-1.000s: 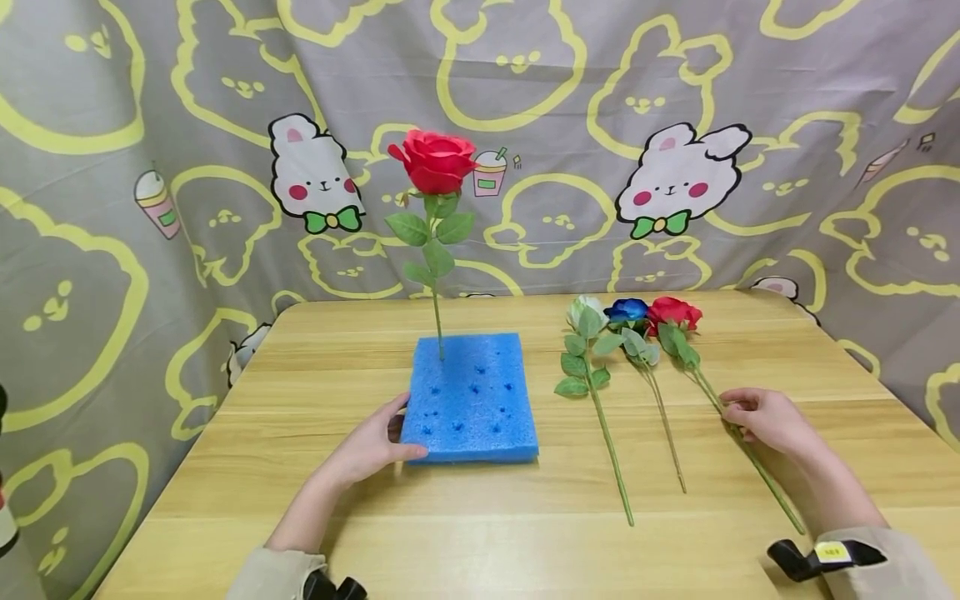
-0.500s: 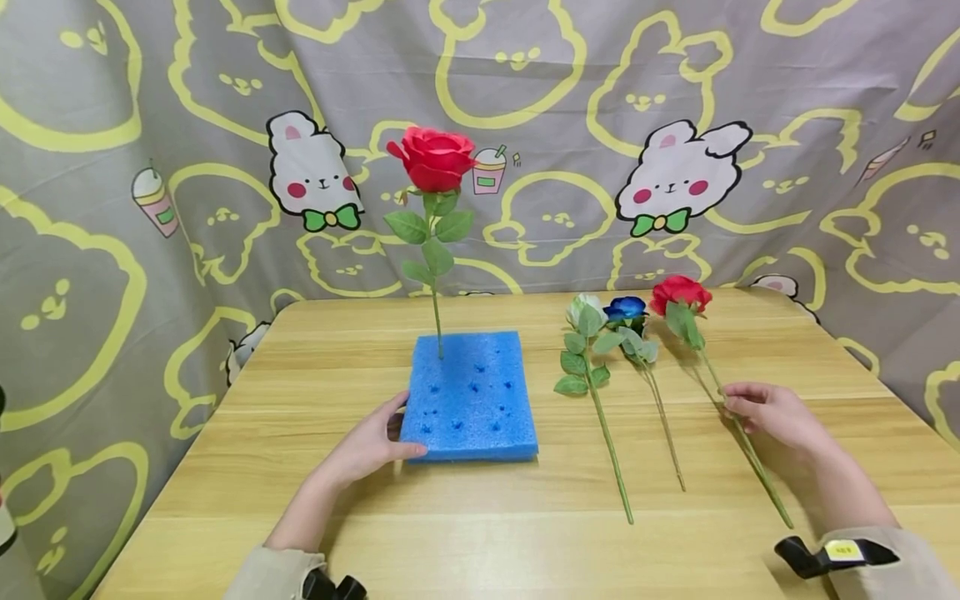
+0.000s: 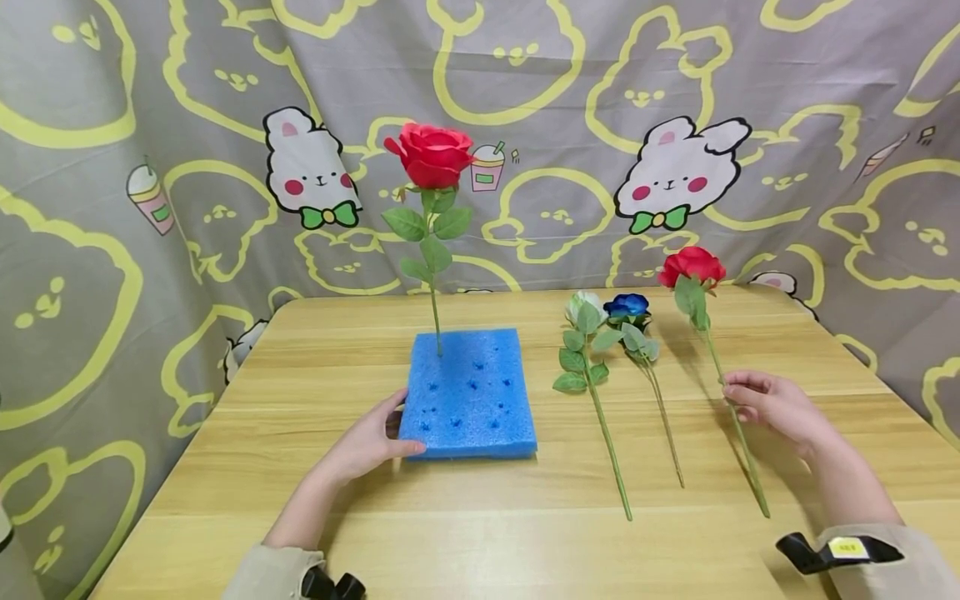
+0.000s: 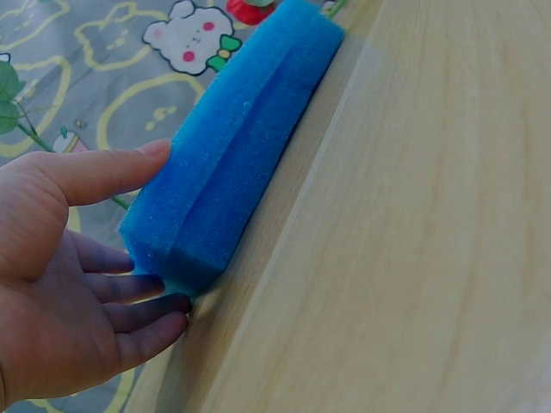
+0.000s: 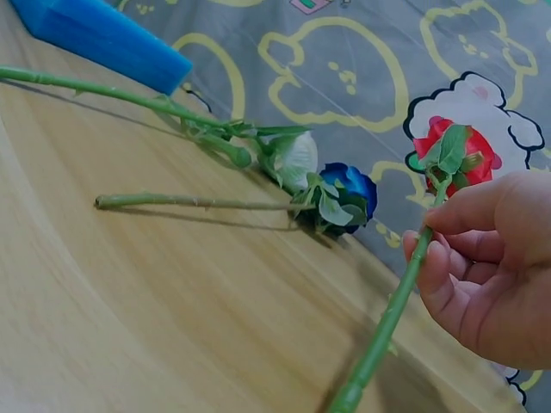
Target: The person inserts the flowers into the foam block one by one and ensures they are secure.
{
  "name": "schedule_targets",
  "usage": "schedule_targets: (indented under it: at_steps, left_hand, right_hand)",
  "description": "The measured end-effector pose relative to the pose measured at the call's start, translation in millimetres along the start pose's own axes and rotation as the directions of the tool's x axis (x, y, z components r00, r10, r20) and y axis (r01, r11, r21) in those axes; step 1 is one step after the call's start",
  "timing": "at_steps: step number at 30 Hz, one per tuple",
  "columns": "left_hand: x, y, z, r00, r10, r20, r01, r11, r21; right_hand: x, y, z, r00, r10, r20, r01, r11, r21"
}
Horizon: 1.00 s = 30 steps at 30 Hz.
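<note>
In the head view a blue foam block (image 3: 472,400) with several small holes lies on the table. One red artificial rose (image 3: 431,158) stands upright in its back left part. My left hand (image 3: 367,446) holds the block's near left corner, thumb at the front and fingers along the side; the left wrist view shows the thumb on the foam (image 4: 219,163). Between thumb and fingers my right hand (image 3: 776,412) pinches the stem of a second red rose (image 3: 693,268), also seen in the right wrist view (image 5: 456,155). Its bloom is raised and tilted off the table.
A white rose (image 3: 585,310) and a blue rose (image 3: 628,308) lie side by side on the wooden table (image 3: 480,533), between the block and my right hand. Behind the table hangs a grey patterned curtain (image 3: 525,83).
My right hand has lifted the second red rose: its bloom has risen off the table and the stem's lower end has shifted left. The left hand keeps its place on the foam block.
</note>
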<state>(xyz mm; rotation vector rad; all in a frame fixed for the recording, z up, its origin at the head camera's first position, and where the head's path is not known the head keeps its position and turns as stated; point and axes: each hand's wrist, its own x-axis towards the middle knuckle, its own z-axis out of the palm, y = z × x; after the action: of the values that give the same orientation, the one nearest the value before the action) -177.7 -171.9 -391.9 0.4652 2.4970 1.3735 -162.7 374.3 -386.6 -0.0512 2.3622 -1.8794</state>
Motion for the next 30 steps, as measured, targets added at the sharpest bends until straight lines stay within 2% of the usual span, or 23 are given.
schedule_targets:
  at_steps: [9, 17, 21, 30]
  left_hand:
    - [-0.8, 0.5, -1.3, 1.000, -0.004, 0.001, 0.004, 1.000, -0.006]
    - [-1.7, 1.7, -2.3, 1.000, -0.009, -0.003, 0.009, 1.000, -0.015]
    - [-1.8, 2.2, -2.0, 1.000, 0.000, -0.002, 0.000, 1.000, -0.016]
    - [-1.2, 1.2, -0.2, 1.000, 0.006, 0.000, -0.006, 1.000, -0.015]
  right_hand:
    - [-0.3, -9, 8, 0.995, -0.101, 0.021, 0.095, 0.978, 0.187]
    - [-0.9, -24, 18, 0.977, -0.214, 0.018, 0.199, 0.932, 0.303]
    - [-0.6, -30, 22, 0.971, -0.238, -0.017, 0.232, 0.924, 0.305]
    - [5.2, -50, 37, 0.955, -0.277, -0.108, 0.293, 0.936, 0.193]
